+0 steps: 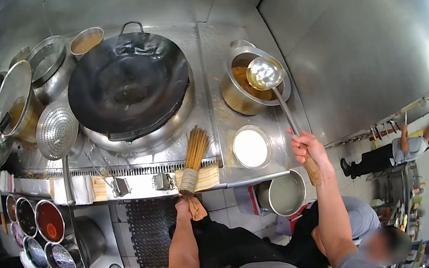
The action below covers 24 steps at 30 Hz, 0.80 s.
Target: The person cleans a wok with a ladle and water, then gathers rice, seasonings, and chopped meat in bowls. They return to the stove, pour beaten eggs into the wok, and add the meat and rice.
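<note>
My right hand [309,149] is wrapped round the wooden handle of a metal ladle [265,72]. The ladle's bowl is over a metal pot [239,97] with yellowish-brown liquid in it. Low at the stove's front edge, my left hand [183,203] grips a folded orange-tan cloth [197,209]; the brush partly hides its fingers. Just above that hand a bamboo wok brush [195,154] lies across the front ledge, its bristles pointing away from me. A black wok [130,85] sits on the burner ahead, wet and dark inside.
A bowl of white powder or liquid [251,147] stands right of the brush. Left are a perforated skimmer [57,130], a sieve [15,98] and several sauce containers [49,221]. A crouching or bending person [361,214] is close on my right; another person [399,150] stands farther off.
</note>
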Motion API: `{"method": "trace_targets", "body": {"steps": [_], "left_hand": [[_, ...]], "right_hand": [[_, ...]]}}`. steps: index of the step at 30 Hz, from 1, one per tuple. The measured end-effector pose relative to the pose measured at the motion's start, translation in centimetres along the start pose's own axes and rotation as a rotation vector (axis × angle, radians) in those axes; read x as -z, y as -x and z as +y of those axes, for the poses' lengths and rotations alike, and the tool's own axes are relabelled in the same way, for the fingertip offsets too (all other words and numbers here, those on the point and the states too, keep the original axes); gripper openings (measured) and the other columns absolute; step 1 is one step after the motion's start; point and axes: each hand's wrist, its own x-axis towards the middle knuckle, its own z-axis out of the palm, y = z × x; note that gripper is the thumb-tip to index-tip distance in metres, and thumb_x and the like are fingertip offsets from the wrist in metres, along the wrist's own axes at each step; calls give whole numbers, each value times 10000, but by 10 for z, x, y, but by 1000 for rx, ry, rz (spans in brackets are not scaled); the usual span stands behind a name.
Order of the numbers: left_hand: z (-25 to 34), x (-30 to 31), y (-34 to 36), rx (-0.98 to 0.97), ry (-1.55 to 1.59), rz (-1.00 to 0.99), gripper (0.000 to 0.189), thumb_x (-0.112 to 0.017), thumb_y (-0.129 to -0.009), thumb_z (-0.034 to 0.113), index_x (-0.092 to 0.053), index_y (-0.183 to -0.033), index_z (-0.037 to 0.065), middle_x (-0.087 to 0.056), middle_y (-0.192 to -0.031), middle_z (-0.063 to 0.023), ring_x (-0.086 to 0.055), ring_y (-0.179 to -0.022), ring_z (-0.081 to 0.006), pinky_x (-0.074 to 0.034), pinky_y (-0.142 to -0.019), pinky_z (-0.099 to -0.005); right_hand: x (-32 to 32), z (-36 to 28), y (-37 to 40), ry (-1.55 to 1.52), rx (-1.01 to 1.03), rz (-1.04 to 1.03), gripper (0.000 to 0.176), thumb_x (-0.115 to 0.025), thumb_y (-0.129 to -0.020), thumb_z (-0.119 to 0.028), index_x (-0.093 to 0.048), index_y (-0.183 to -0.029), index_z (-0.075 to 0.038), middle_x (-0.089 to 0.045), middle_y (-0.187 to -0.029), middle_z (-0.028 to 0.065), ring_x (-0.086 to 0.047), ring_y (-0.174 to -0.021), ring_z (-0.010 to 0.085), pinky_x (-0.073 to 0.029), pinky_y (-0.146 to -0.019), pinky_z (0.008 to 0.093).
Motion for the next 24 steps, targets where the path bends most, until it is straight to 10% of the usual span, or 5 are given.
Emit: {"method": "trace_targets", "body": {"steps": [12, 24], "left_hand": [[-5, -20, 32, -221, -14, 73, 226, -499, -862, 55, -650, -1025, 15, -668, -948, -88, -644, -857, -213, -509, -723, -342], [-7, -37, 49, -318, -11, 194, 140, -628, -844, 75, -677, -950, -3, -678, -890, -83, -632, -788, -159, -503, -694, -308]], "right_hand": [[-38, -15, 5, 35, 103, 9, 308, -529, -903, -77, -521, -1205, -16, -448, -705, 12, -374, -456, 60, -306, -342, 217], [-130, -16, -1, -79, -72, -468, 415, -450, -943, -67, -400, -1342, 35, -392, -727, 16, -348, -438, 35, -327, -322, 183]]}}
